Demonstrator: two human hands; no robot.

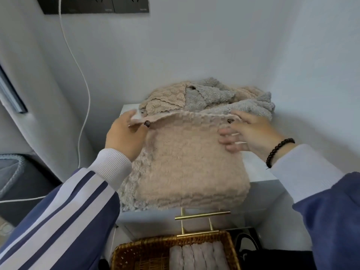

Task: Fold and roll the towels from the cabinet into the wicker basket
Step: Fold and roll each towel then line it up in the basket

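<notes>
beige plush fills the middle of the view: a folded beige towel (187, 162) lies flat on the white cabinet top (261, 172), its long axis running from the near edge toward the far wall, the near end hanging slightly over the cabinet's front edge. no brand, label or readable writing shows on any of the cloth; the dark wall sockets (93, 4) at the far top carry marks too small to read.

the left hand (124, 135) comes in from the near left, wrist bent, thumb and fingers pinching the towel's far left corner and lifting that edge a little. the right hand (247, 133) reaches in from the right, thumb on the towel's far right edge and the fingers spread, slightly blurred, lying against the towel's right side; whether they pinch it i cannot tell. a dark bead bracelet (278, 151) circles that wrist.

just behind the towel sits a heap of loose beige and grey towels (214, 96) against the far wall. near and below, a wicker basket (140, 252) holds rolled pale towels (196, 256) side by side, under two brass handles (200, 215). a white cable (83, 78) hangs down the wall at left.
</notes>
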